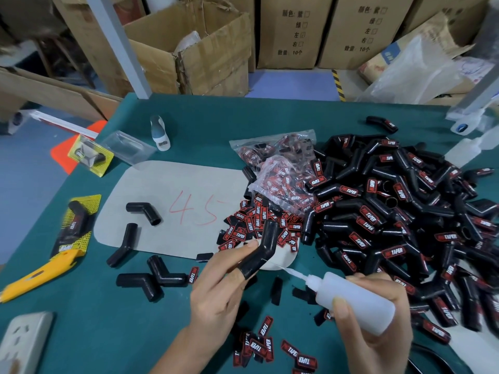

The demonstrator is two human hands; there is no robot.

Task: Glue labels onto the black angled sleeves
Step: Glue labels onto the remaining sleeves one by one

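My left hand [220, 287] holds a black angled sleeve [263, 247], which sits slipped over a finger with the thumb against it. My right hand [378, 319] grips a translucent white glue bottle [351, 298]; its thin nozzle points left toward the sleeve and stops just short of it. A heap of red-and-black labels [259, 222] lies behind the sleeve, and more labels [264, 344] are scattered near my wrists. A large pile of labelled sleeves [399, 211] fills the right side. Several bare sleeves [151, 282] lie at the left.
A grey card [162, 190] marked 45 lies on the green table [108, 333]. A yellow utility knife [40, 276] and a white power strip [24, 344] sit at the left edge. Plastic bags of labels [280, 163] lie mid-table. Cardboard boxes [205, 49] stand behind.
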